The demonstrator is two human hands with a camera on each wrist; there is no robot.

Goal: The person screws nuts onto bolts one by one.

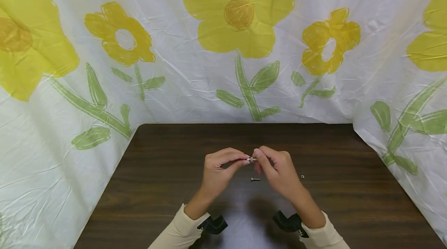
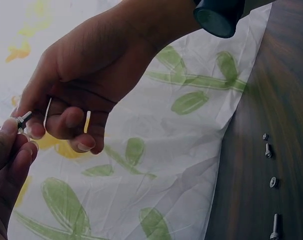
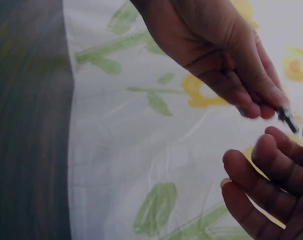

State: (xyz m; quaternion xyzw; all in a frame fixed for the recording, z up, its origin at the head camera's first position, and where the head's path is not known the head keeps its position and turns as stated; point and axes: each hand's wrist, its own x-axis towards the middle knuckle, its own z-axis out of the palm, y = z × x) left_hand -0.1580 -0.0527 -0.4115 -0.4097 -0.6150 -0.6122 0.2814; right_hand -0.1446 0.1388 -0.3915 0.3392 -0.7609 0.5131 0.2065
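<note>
Left fingers (image 1: pixel 240 156) pinching a small bolt (image 1: pixel 251 159), shank toward right hand (image 1: pixel 281 169)

The bolt (image 2: pixel 25 117) is silvery, the table (image 1: pixel 167 163) brown (wood-grained), the backdrop (image 1: pixel 174 86) yellow-flowered.

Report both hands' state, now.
Left hand: closed, pinching a small metal bolt.
Right hand: at the bolt's free end; whether it grips cannot be told.

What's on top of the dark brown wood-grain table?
Left wrist view: two silver metal bolts and two small silver nut-like pieces. In the head view, the right hand hides part of the table.
</note>
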